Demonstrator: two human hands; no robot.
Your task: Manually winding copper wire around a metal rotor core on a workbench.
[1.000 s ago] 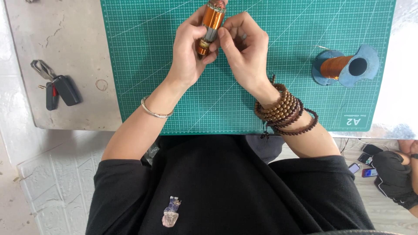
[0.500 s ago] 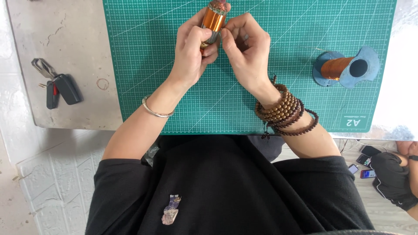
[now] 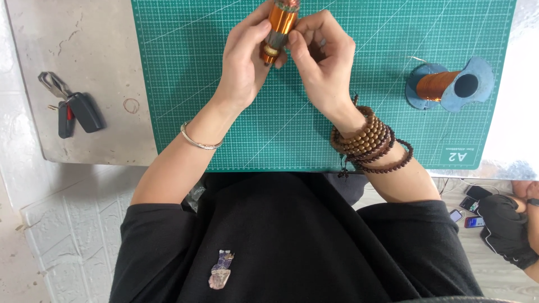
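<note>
Both my hands hold a copper wire coil (image 3: 279, 25) wound on a cylinder, upright and slightly tilted, above the far part of the green cutting mat (image 3: 252, 129). My left hand (image 3: 244, 62) wraps its left side with the thumb near the top. My right hand (image 3: 323, 59) pinches its lower grey part with fingertips. A silver bangle circles my left wrist and brown bead bracelets my right wrist.
A blue spool of copper wire (image 3: 449, 87) lies on its side at the mat's right. Car keys (image 3: 70, 106) lie on the grey tabletop (image 3: 84, 45) at left. Another person's gloved hand (image 3: 508, 230) and small devices show on the floor at lower right.
The coil and both hands have shifted slightly up and away; my fingers have changed their grip on the coil's lower end.
</note>
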